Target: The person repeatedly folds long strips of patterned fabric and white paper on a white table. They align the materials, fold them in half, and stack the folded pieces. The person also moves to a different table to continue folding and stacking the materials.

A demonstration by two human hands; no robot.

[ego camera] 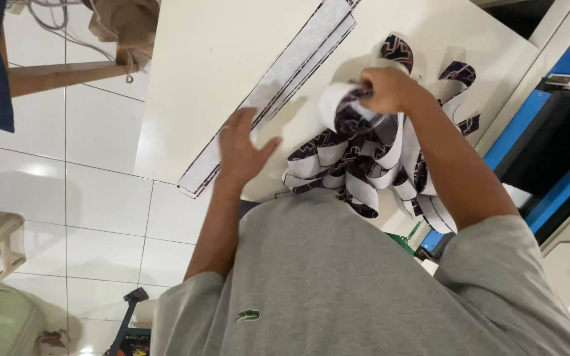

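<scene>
White-backed patterned fabric strips [357,165] lie heaped under the right hand [385,89], which pinches one strip's end; the left hand [240,148] hovers open and empty. Beside its fingertips, long flat strips [278,89] rest on the tabletop [206,59].

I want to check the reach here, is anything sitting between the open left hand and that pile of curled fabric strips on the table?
Nothing visible does. The left hand hovers open over the white table, and only bare tabletop lies between it and the pile of curled fabric strips. The right hand already grips one strip at the pile's top. The flat long strips lie beside, not between.

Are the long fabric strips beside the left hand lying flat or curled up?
Flat. The long strips lie straight across the table, unlike the curled pile under the right hand.
</scene>
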